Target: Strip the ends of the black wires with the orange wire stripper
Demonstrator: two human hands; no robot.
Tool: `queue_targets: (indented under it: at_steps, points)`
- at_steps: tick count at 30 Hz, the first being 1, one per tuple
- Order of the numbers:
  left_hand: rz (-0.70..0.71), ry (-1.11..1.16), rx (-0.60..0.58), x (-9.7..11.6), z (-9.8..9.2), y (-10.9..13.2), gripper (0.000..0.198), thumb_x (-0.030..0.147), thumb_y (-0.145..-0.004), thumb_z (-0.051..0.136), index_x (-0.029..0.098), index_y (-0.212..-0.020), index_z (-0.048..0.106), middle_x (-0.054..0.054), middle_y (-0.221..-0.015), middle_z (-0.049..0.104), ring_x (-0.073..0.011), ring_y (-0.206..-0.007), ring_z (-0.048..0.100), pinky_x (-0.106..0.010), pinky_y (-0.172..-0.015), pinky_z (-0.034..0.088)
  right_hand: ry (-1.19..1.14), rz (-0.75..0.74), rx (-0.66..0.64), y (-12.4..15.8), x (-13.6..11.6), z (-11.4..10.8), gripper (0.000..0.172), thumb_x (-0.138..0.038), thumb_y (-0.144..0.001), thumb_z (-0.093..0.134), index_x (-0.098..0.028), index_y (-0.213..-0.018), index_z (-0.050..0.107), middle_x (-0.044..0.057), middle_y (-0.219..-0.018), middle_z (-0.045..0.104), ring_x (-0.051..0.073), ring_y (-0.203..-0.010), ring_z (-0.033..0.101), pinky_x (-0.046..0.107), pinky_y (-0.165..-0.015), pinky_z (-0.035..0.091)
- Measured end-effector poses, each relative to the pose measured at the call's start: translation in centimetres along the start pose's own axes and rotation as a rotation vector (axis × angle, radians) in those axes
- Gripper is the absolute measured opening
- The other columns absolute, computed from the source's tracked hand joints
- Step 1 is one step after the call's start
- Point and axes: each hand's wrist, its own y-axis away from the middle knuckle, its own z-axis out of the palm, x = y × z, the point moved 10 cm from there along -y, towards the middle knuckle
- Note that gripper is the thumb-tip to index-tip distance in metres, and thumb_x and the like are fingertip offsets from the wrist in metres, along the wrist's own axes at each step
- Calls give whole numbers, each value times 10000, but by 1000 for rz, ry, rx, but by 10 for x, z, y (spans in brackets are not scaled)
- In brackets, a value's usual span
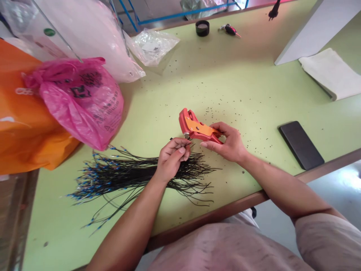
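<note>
Wires — thin, black, blue at one end

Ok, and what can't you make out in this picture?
In the head view:
Black wires: partly hidden by the left hand.
Pink bag: contents hidden by its plastic.
Orange bag: cut off by the left edge.
White label: print too small and blurred.
</note>
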Motion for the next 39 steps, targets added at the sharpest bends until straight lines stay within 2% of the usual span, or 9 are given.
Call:
queue_targets:
  at_steps: [6,8,11,14,18,24,30,34,39]
  points:
    - [-21,-66,54,-12,-13,1,400,532,-874,960,191,-962,771,-15,-686,691,-123,-566,593,-231,-521,441,157,-100,-35,0,1,2,735,-802,-775,929,-190,-1149,766,98,-1046,831,218,-920,765,392,-851,646]
    - [7,-69,58,-11,-13,-1,412,532,-859,973,193,-876,739,-1,-640,663,-115,-543,570,-235,-521,455,224,-231,-37,3,-10,5,700,-784,-826,907,-185,-1159,763,112,-1054,830,233,-939,765,410,-871,641]
    - [62,-55,90,-5,-12,-4,476,552,-756,1035,201,-777,715,2,-648,675,-99,-521,530,-236,-496,465,328,-458,-30,12,-29,11,634,-727,-882,898,-187,-1182,755,113,-1055,821,246,-953,744,430,-895,621]
    - [90,-29,172,-1,-16,-5,532,605,-663,1070,198,-810,760,-9,-716,717,-90,-540,541,-216,-479,468,425,-563,-23,19,-36,16,625,-722,-901,883,-203,-1221,748,114,-1069,808,264,-964,717,445,-898,598]
    - [99,-60,193,0,-17,-3,576,602,-583,1101,186,-806,772,-4,-731,721,-90,-537,566,-203,-462,471,501,-581,-26,20,-34,19,616,-724,-920,862,-220,-1251,738,124,-1102,800,288,-992,696,466,-915,575]
    - [91,-100,159,-5,-20,-2,548,603,-649,1069,185,-850,777,-10,-738,728,-97,-508,568,-214,-437,458,539,-603,-30,21,-35,21,599,-713,-944,842,-217,-1261,732,120,-1101,802,281,-983,685,454,-901,566]
    - [73,-127,156,-12,-29,-3,580,580,-637,1087,197,-942,776,-34,-822,759,-133,-616,651,-261,-561,572,580,-601,-45,22,-34,24,605,-748,-952,811,-230,-1255,742,116,-1093,802,291,-999,682,465,-909,554]
    - [85,-150,112,-10,-23,-3,528,608,-739,1031,195,-920,757,2,-706,675,-111,-531,569,-243,-487,502,567,-606,-37,22,-36,22,604,-728,-946,833,-216,-1252,738,123,-1104,801,284,-987,689,448,-890,560]
    - [107,-71,39,-5,-13,-3,519,616,-746,1024,201,-919,765,35,-623,607,-90,-487,494,-232,-459,463,541,-642,-13,24,-41,20,603,-704,-944,850,-195,-1247,736,124,-1088,802,267,-957,696,424,-860,570]
